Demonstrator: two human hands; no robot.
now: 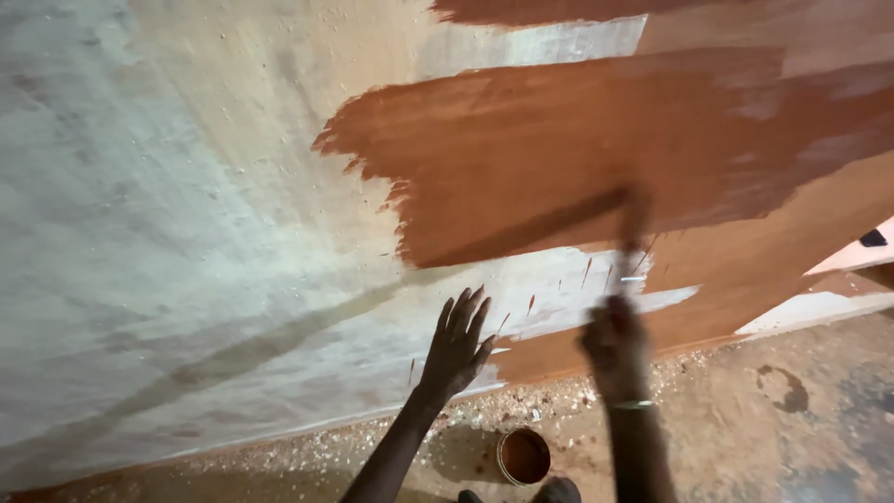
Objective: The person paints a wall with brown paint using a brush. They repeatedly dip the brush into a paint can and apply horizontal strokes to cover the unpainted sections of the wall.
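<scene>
A large pale wooden board [186,233] stands tilted before me, partly coated with wet reddish-brown stain [577,140]. My left hand [456,345] lies flat on the bare lower part of the board, fingers spread. My right hand [615,345], blurred by motion and wearing a thin bracelet, grips a paintbrush [633,224] whose bristles touch the lower edge of the stained area. Small brown drips dot the bare wood between my hands.
A small round tin of brown stain [523,455] sits on the dirt floor [792,419] below my hands, among pale wood chips. A dark stain ring marks the floor at right. A shoe tip [557,491] shows at the bottom edge.
</scene>
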